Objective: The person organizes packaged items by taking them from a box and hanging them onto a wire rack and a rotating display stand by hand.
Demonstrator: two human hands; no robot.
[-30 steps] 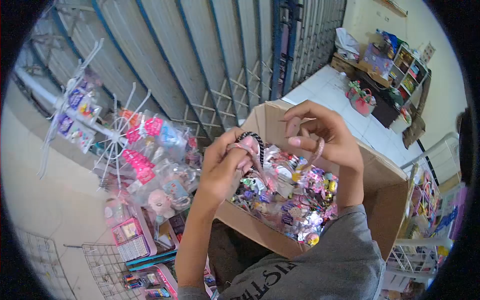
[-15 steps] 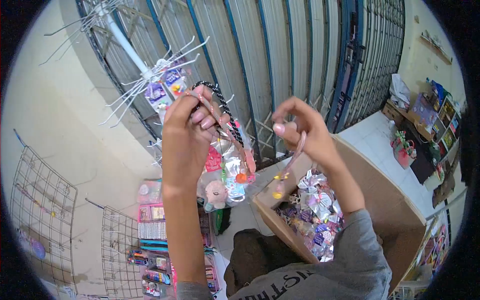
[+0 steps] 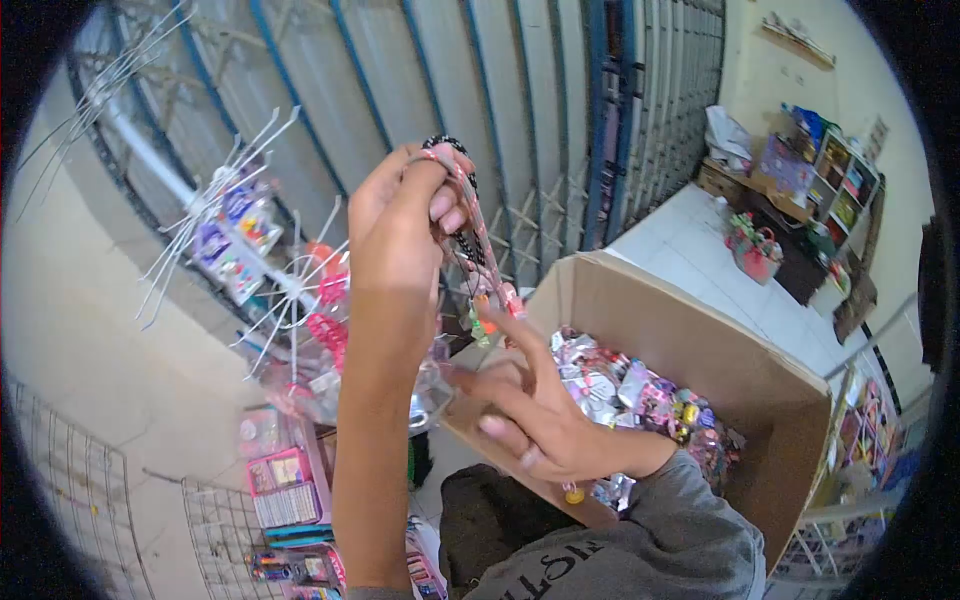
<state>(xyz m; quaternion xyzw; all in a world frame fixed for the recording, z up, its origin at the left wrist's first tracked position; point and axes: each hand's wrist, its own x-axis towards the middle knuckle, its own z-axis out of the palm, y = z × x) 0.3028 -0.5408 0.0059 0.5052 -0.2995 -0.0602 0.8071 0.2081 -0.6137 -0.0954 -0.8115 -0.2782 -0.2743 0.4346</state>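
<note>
My left hand [image 3: 393, 235] is raised at centre, its fingers closed round a bunch of phone straps. One is a black-and-white braided cord [image 3: 440, 142]; another is a pink cord [image 3: 485, 235]. Small charms, including a green charm [image 3: 479, 325], dangle at their lower ends. Just below and to the right is my right hand [image 3: 550, 425], fingers partly stretched towards those charms and smeared by motion. A yellow charm [image 3: 573, 494] hangs beneath it, on a pink strap whose loop seems to be round a finger; most of that strap is hidden.
An open cardboard box [image 3: 690, 305] full of small packaged trinkets [image 3: 635, 385] stands at right. Left is a white display rack [image 3: 215, 200] with wire hooks holding packets. A folding metal gate [image 3: 400, 90] runs behind. Stationery boxes [image 3: 280, 475] sit at lower left.
My right hand has moved down and left, close under my left hand. My left hand still grips the straps. The view has shifted, bringing more of the box into sight.
</note>
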